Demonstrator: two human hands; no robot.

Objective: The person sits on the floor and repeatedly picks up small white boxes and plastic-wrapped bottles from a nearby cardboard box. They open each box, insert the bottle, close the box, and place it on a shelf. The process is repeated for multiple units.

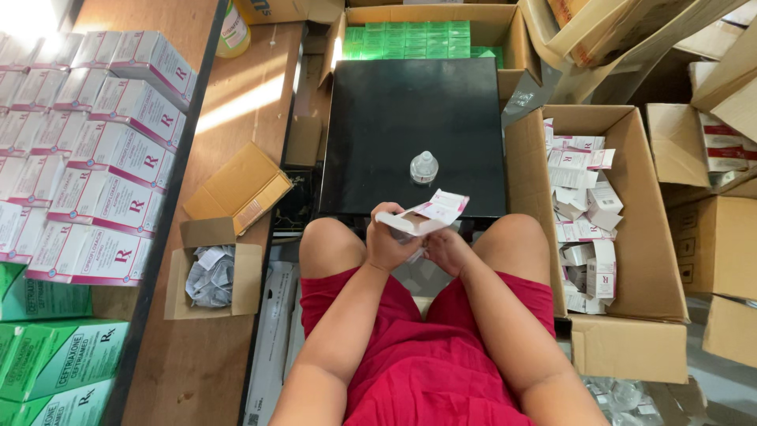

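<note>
Seemingly mid-fold: a seated person in red worked over their knees.
Left hand (388, 241): gripped a small white-and-pink carton (430, 213), its flap open, held just above the lap.
Right hand (447, 251): closed beneath the carton; what it held could not be told.
Black board (414, 118): lay just beyond the knees, a small clear vial (423, 167) standing on it within easy reach.
Right-side cardboard box (631, 315): held loose folded white-and-pink cartons, close by the right arm.
Left bench (229, 158): carried stacked pink-striped packs (102, 158); green packs (55, 355) sat nearer.
Far box (410, 39): filled with green cartons.
</note>
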